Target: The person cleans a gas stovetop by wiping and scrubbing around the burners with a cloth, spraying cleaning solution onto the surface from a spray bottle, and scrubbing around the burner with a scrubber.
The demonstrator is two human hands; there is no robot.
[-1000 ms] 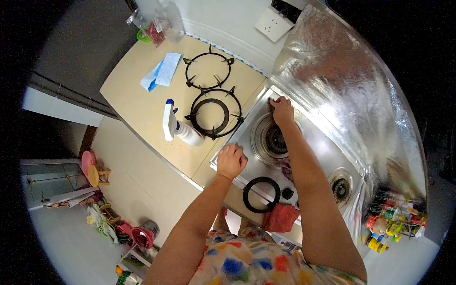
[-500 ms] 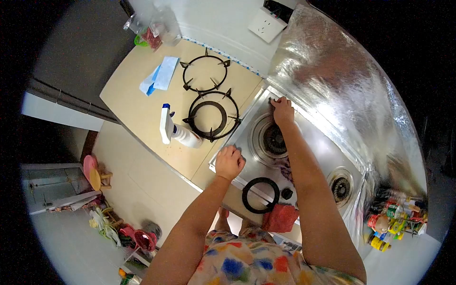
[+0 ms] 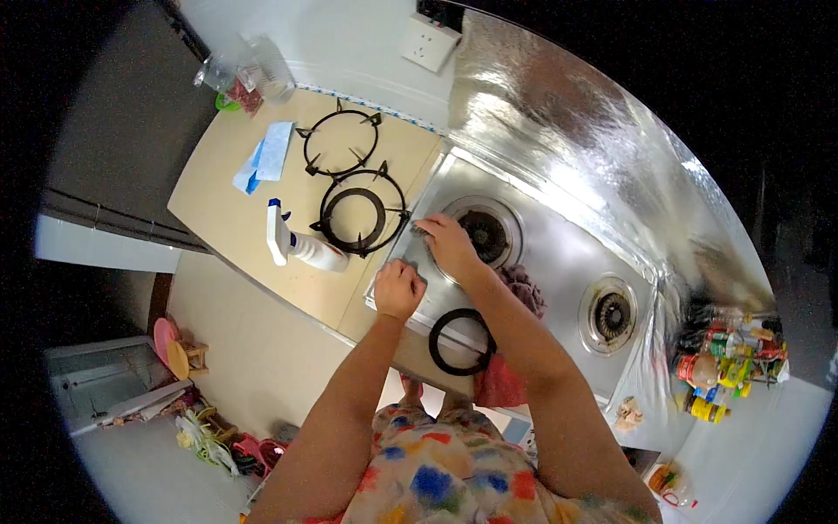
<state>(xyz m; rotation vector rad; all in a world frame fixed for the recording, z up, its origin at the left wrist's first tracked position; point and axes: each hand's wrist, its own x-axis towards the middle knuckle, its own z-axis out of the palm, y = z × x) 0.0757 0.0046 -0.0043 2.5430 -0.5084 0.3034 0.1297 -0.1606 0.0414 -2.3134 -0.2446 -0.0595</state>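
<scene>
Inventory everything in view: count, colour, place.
Stove: 1, silver, centre
Counter: 1, beige, left of stove
Burners: 2, dark, on stove
Pot supports: 2, black, on counter
Flat rings: 2, black, on counter, at stove front
Spray bottle: 1, white-blue, on counter
Flat cloth: count unclear, blue, on counter
Bunched cloth: 1, purplish, beside left burner
Front cloth: 1, red, stove front
Foil: count unclear, silver, behind stove
Wall socket: 1, white, upper middle
Bottles: several, mixed, far right
Blurred clutter: uncounted, mixed, lower left
Left hand: 1, bare, at stove edge
Right hand: 1, bare, near left burner
</scene>
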